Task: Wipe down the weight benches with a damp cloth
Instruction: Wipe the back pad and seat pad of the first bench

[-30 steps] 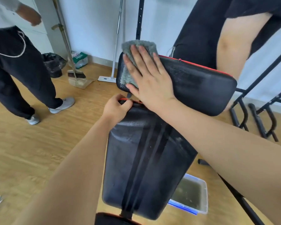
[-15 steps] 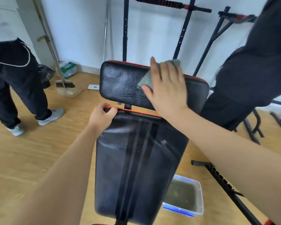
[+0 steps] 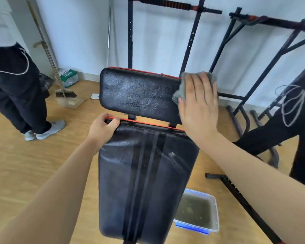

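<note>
At the right end of the upper black vinyl bench pad with red piping (image 3: 139,94), the right hand (image 3: 199,106) lies flat, fingers straight, pressing a grey damp cloth (image 3: 179,92) against it; the left hand (image 3: 102,131) curls round the top edge of the lower black striped pad (image 3: 144,173); seemingly pad 1 of 2 is mid-wipe; next, a return sweep leftward with even pressure; a clear tub of murky water (image 3: 197,210) sits below.

Pale wall (image 3: 74,32) meets wood floor (image 3: 25,164); black racks (image 3: 192,37) stand along it, a broom (image 3: 65,94) leaning at left.
</note>
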